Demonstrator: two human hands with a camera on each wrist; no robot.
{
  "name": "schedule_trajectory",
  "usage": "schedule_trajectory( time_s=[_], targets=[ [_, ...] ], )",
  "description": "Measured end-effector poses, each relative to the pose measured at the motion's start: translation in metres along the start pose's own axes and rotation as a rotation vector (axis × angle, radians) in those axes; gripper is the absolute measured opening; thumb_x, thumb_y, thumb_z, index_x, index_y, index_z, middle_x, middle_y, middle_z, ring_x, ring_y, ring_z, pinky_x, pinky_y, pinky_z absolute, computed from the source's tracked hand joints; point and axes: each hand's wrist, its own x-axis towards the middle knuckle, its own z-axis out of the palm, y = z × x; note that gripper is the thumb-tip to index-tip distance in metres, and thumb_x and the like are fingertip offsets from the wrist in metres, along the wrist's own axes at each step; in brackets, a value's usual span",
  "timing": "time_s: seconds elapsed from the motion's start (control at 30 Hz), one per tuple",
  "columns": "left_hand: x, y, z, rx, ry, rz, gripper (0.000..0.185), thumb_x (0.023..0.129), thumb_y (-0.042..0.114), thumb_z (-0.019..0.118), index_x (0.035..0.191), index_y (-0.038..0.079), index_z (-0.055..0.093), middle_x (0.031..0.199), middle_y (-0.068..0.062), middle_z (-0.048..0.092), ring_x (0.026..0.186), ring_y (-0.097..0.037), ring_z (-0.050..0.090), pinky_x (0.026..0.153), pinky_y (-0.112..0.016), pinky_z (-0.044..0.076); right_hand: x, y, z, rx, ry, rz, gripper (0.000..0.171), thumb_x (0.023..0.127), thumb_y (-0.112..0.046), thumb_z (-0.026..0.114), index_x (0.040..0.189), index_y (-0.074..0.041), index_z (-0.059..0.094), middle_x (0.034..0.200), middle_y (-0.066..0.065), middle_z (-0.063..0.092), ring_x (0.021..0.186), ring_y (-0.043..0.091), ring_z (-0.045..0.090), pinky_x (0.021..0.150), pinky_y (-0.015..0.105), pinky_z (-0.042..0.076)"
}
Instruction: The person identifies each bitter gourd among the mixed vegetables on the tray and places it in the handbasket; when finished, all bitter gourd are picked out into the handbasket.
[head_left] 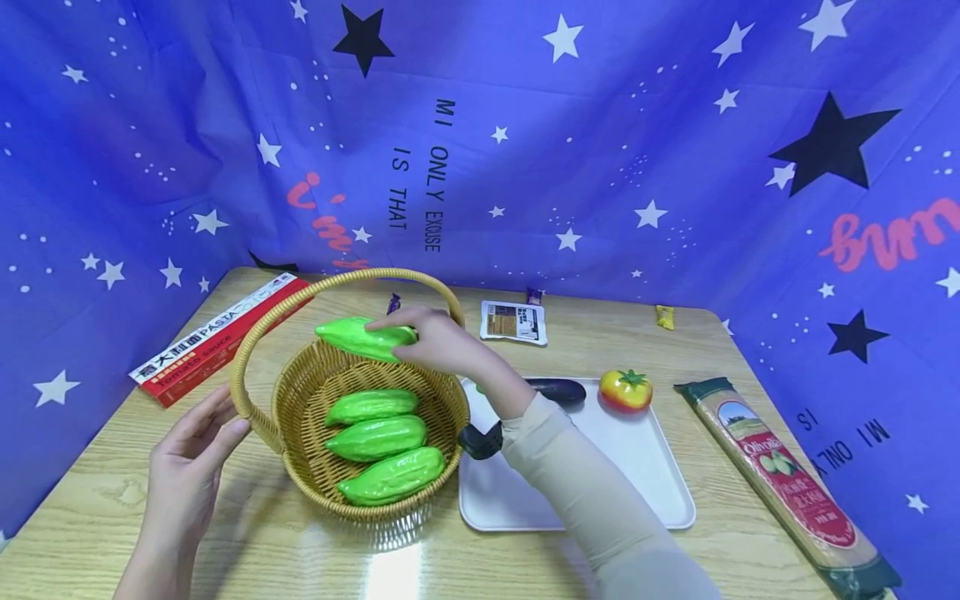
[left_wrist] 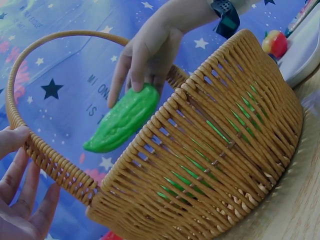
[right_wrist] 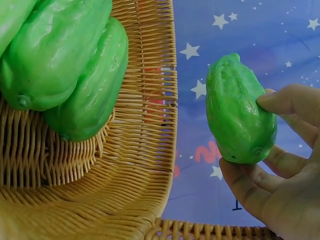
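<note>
My right hand pinches a green bitter melon between thumb and fingers, over the far side of the wicker basket. In the right wrist view this bitter melon is held apart from the others, past the basket's rim. Three more bitter melons lie side by side inside the basket. My left hand is at the left foot of the arched basket handle. Its thumb and fingers pinch the handle in the left wrist view.
A white tray right of the basket bears an eggplant, partly behind my right arm, and a tomato. A red pasta box lies left, a long pasta bag right. Behind are a white packet and small wrapped candies.
</note>
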Motion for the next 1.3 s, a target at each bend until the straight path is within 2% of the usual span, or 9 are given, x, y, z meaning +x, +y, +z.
schedule_trajectory(
  time_s=[0.43, 0.7, 0.83, 1.03, 1.13, 1.3],
  targets=[
    [0.001, 0.000, 0.000, 0.002, -0.004, -0.003, 0.045, 0.086, -0.024, 0.043, 0.128, -0.009, 0.051, 0.112, -0.007, 0.070, 0.103, -0.013, 0.065, 0.091, -0.019, 0.053, 0.019, 0.010, 0.010, 0.077, -0.043, 0.101, 0.047, 0.089, -0.005, 0.057, 0.129, -0.031, 0.057, 0.138, 0.001, 0.052, 0.041, 0.008, 0.028, 0.040, 0.018, 0.031],
    [0.002, 0.001, -0.004, -0.026, -0.041, 0.002, 0.043, 0.087, -0.024, 0.041, 0.126, -0.009, 0.053, 0.110, -0.008, 0.070, 0.101, -0.013, 0.066, 0.088, -0.022, 0.055, 0.025, 0.013, 0.015, 0.071, -0.065, 0.109, 0.047, 0.089, -0.003, 0.057, 0.129, -0.028, 0.057, 0.139, 0.000, 0.052, 0.041, 0.007, 0.027, 0.041, 0.017, 0.030],
    [0.003, 0.002, -0.005, -0.039, -0.051, 0.000, 0.042, 0.087, -0.024, 0.041, 0.125, -0.009, 0.054, 0.109, -0.009, 0.070, 0.100, -0.014, 0.067, 0.088, -0.023, 0.056, 0.027, 0.014, 0.017, 0.060, -0.079, 0.117, 0.047, 0.089, -0.002, 0.057, 0.130, -0.026, 0.057, 0.138, 0.000, 0.053, 0.041, 0.007, 0.027, 0.041, 0.017, 0.030],
    [0.003, 0.002, -0.005, -0.054, -0.063, 0.000, 0.042, 0.087, -0.024, 0.040, 0.125, -0.010, 0.053, 0.110, -0.010, 0.070, 0.101, -0.015, 0.067, 0.088, -0.024, 0.056, 0.032, 0.019, 0.020, -0.032, -0.116, 0.106, 0.045, 0.090, -0.005, 0.058, 0.130, -0.026, 0.057, 0.142, 0.003, 0.049, 0.043, 0.007, 0.029, 0.043, 0.016, 0.031],
    [0.003, 0.001, -0.006, -0.060, -0.070, -0.002, 0.043, 0.087, -0.024, 0.040, 0.126, -0.010, 0.052, 0.111, -0.011, 0.069, 0.102, -0.015, 0.066, 0.090, -0.025, 0.055, 0.032, 0.020, 0.021, -0.074, -0.134, 0.089, 0.044, 0.090, -0.005, 0.057, 0.130, -0.025, 0.057, 0.144, 0.004, 0.047, 0.049, 0.009, 0.034, 0.049, 0.017, 0.035],
    [0.002, 0.001, -0.006, -0.047, -0.056, -0.012, 0.043, 0.088, -0.024, 0.040, 0.126, -0.009, 0.053, 0.111, -0.009, 0.070, 0.102, -0.014, 0.066, 0.089, -0.023, 0.055, 0.034, 0.022, 0.025, -0.148, -0.167, 0.080, 0.046, 0.089, -0.002, 0.057, 0.129, -0.024, 0.058, 0.143, 0.003, 0.049, 0.084, 0.012, 0.053, 0.067, 0.019, 0.042]
  ],
)
